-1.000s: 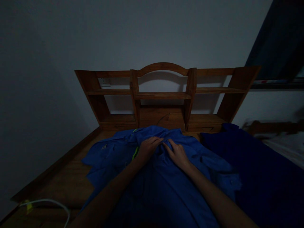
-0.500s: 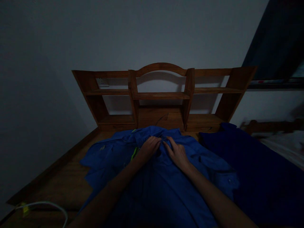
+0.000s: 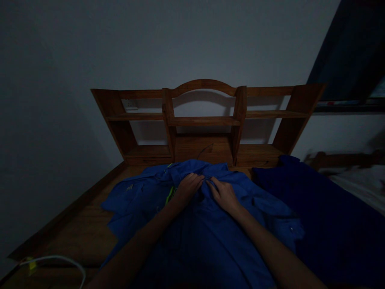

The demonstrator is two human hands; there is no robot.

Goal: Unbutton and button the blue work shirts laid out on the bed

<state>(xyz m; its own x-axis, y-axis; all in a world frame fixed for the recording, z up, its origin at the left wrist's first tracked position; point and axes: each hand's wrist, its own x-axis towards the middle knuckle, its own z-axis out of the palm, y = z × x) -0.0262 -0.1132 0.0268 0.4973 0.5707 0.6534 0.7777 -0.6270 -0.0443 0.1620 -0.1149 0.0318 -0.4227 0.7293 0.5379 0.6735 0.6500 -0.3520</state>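
A blue jacket-like garment [image 3: 222, 233] lies spread and wrinkled across the wooden desk top, with a bright green strip showing near its middle. At its upper part, around the collar area, my left hand [image 3: 189, 188] pinches the cloth with bent fingers. Close on the right, my right hand [image 3: 223, 194] grips the same fabric between thumb and fingers. The fingertips of both hands nearly meet. Dim light hides exactly which small part of the garment sits between them.
A wooden shelf unit [image 3: 204, 121] stands at the back against the wall. Darker blue cloth [image 3: 325, 216] lies to the right. A white cable [image 3: 60, 257] with a yellow tag curves over the desk [image 3: 81, 228] at lower left. A bed is partly visible far right.
My right hand's fingers have closed inward and lowered slightly onto the cloth. My left hand stays almost in place, and the garment has barely shifted.
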